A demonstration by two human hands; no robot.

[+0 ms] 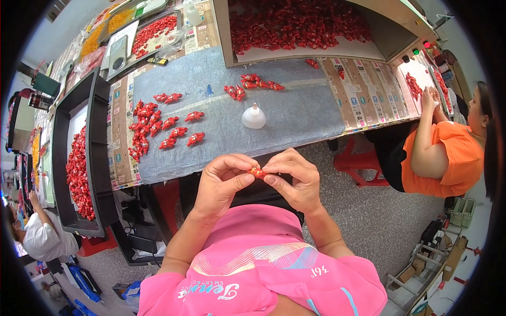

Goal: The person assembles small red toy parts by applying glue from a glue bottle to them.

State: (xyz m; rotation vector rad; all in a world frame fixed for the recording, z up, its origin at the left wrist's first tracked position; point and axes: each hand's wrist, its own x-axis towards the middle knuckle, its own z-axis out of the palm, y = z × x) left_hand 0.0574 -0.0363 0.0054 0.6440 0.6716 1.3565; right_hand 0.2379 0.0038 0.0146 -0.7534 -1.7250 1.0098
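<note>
While pinched between thumb and fingertips of left hand (pixel 221 181) and right hand (pixel 295 179), small red wrapped sweet (pixel 257 172) held over the lap, just off the table's near edge (pixel 174 176). Both ends gripped, seemingly mid-twist, though too small to tell. Already laid out: a cluster of finished red pieces (pixel 153 126) near the left edge, a few more (pixel 250 84) toward the far edge by a white bottle (pixel 253 117). Left to handle: a heaped bin of red sweets (pixel 295 23) at the far side.
</note>
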